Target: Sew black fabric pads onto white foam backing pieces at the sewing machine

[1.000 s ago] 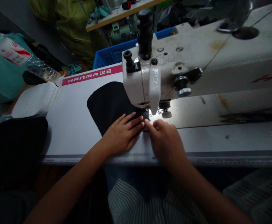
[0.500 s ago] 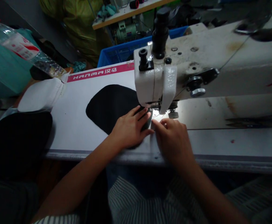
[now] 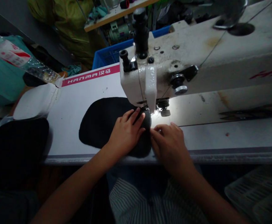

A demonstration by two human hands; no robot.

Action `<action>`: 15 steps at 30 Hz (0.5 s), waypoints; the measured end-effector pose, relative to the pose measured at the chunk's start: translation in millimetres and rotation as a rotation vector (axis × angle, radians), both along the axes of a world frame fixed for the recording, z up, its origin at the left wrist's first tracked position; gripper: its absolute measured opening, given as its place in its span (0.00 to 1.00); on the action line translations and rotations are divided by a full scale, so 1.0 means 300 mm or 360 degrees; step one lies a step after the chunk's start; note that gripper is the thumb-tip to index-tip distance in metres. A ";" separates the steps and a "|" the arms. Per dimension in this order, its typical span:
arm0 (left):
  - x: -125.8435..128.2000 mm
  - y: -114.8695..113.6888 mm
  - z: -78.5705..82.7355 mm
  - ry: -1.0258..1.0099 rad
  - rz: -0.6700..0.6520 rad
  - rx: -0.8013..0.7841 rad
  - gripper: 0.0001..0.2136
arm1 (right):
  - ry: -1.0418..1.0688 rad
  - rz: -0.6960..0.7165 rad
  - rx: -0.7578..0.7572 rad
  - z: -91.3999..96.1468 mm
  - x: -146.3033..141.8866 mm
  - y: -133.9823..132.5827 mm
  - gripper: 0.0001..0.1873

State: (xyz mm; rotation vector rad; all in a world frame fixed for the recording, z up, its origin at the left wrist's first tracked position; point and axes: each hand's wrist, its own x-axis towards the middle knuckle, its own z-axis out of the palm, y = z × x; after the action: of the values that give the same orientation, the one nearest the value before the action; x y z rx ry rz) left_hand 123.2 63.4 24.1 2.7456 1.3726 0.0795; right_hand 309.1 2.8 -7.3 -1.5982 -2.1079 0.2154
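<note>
A black fabric piece with rounded edges lies flat, its right edge under the needle area of a white sewing machine. Spread over its right part, my left hand presses down with the fingertips close to the presser foot. My right hand is closed, thumb and forefinger pinched at the fabric's right edge just in front of the lit needle area. The machine head hides the spot where the needle meets the cloth.
More black fabric hangs over the table's left end, near a white pad. A plastic bottle leans behind them. Dark snips lie on the machine bed at right. A blue crate stands behind the table.
The black fabric piece has turned under my left hand, and its near end now reaches closer to the table's front edge. My right hand has come to its edge. The view has shifted slightly.
</note>
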 end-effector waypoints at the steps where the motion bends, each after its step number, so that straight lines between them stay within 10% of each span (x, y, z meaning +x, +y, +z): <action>1: -0.004 0.002 -0.004 -0.0026 -0.0088 -0.0016 0.22 | -0.0033 -0.0021 0.0004 0.001 -0.007 -0.007 0.10; 15: -0.060 0.037 -0.018 0.0031 -0.0328 -0.0158 0.22 | -0.0223 -0.0052 0.0019 0.016 -0.051 -0.066 0.15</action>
State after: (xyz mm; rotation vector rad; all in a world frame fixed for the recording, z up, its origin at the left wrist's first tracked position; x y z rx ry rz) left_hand 105.1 74.6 18.7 2.7919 1.0586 -0.0260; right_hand 293.9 -16.9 -2.4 -1.6836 -2.1804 0.0816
